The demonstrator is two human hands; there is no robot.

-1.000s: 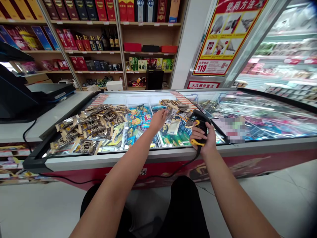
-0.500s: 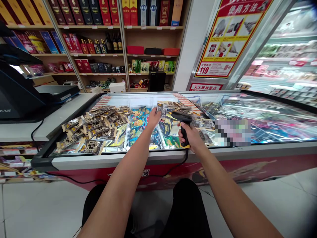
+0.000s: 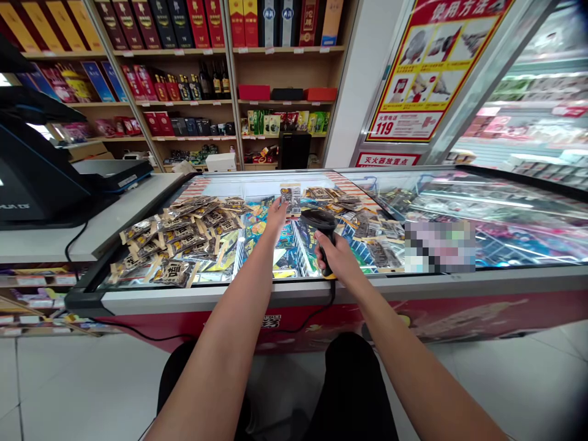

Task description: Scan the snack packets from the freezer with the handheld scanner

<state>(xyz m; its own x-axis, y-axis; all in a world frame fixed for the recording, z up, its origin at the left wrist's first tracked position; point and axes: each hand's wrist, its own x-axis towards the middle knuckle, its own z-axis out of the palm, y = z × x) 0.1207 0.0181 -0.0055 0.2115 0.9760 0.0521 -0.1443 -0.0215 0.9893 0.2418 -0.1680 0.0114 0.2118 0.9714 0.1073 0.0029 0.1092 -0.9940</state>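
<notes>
Since half a second ago, both my hands have shifted left across the freezer, and the packet has come up a little, squarer to my camera. My left hand pinches it by its left side, thumb and fingers closed on the wrapper. I have it above the freezer's far half, nearer the far edge than the near one, and well in from both ends. Its long axis runs up the view, one tan end strip toward the far edge and the other toward me; the printed face is turned my way.

My right hand is wrapped round the handle of the black scanner, just below and to the right of the packet. The scanner's nose aims left and somewhat away from me, toward the packet, while the handle slants down to the freezer's near edge, where the cable hangs over.

I can't see the scanner's window or read the packet's small print, and my fingers cover part of its left side. A pixelated patch masks something toward the freezer's right end. The refrigerated shelves beyond are blurred, and the frame's bottom cuts off my forearms.
</notes>
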